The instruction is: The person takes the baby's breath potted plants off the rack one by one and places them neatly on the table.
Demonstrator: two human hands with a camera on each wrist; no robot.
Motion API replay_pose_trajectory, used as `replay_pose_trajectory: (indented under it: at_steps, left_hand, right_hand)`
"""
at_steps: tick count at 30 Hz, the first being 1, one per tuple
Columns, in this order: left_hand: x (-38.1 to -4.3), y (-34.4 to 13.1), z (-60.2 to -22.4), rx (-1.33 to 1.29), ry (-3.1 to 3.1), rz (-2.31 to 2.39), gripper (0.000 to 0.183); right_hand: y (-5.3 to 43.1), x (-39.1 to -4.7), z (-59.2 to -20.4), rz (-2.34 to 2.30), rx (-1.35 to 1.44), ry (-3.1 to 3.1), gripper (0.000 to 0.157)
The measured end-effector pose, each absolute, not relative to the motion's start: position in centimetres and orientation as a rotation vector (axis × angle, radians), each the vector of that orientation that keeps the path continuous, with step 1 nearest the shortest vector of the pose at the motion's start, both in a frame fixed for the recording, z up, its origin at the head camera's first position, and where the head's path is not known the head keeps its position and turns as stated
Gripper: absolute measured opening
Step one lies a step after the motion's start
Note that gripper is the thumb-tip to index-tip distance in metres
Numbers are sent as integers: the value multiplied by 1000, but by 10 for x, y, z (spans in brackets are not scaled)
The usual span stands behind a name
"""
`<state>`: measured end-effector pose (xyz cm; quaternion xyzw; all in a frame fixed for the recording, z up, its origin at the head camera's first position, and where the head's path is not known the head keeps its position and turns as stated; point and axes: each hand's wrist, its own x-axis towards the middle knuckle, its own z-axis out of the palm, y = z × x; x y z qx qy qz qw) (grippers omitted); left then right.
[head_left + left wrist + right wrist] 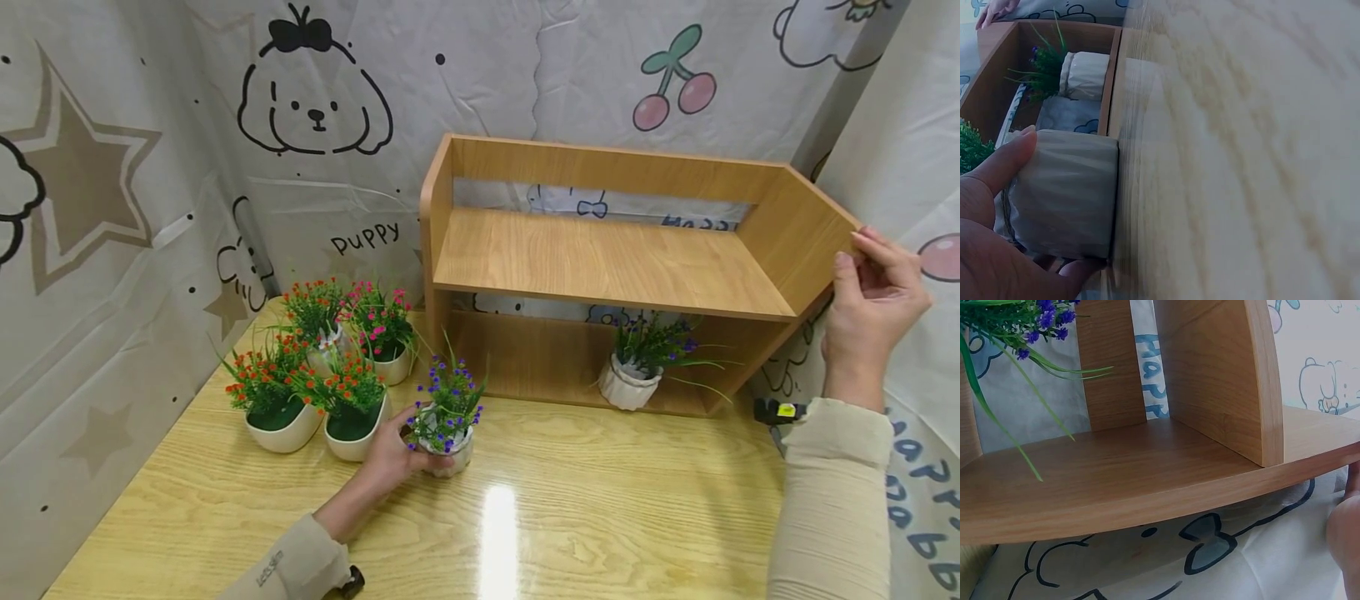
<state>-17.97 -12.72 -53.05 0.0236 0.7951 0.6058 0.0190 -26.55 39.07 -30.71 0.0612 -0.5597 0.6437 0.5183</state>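
Note:
My left hand (396, 450) grips a white fabric-wrapped pot of small purple flowers (447, 417), which stands over the table left of centre. The left wrist view shows the thumb on one side of the pot (1063, 194) and fingertips at its base. At the upper end of the shelf's right side panel, my right hand (873, 292) has its curled fingers and thumb at the front edge. A wooden two-tier shelf (615, 258) stands at the back. On its lower tier sits a similar white pot with purple flowers (630, 383).
Left of my left hand, white pots hold orange flowers (352, 417), more orange flowers (281, 408) and pink flowers (390, 350). Another wrapped pot with orange flowers (322, 333) stands behind them. Printed cloth (480, 83) hangs around the wooden table (600, 500).

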Motion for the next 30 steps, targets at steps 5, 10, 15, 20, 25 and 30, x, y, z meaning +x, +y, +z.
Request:
replay_pose_trajectory:
  at_steps: [5,10,15,20,25,30]
  left_hand:
    - [-180,-127,-529,98,2451,1888,86]
    - [-179,-128,-530,99,2446,1889,87]
    - [-178,-129,-532,103,2443,1888,90]
    - [-178,-127,-534,123,2434,1878,92]
    - [-178,-128,-536,106,2425,1880,94]
    - [-179,-128,-535,141,2435,1864,96]
  right_hand:
    - [391,-266,-305,1539,142,-1342,21]
    - [390,-266,-305,1566,155,-1319,21]
    - [390,-265,-307,1544,144,-1347,21]
    - [392,-265,-308,1580,158,-1285,20]
    - [393,-265,-309,1588,159,-1279,21]
    - [392,-267,-308,1596,180,-1270,21]
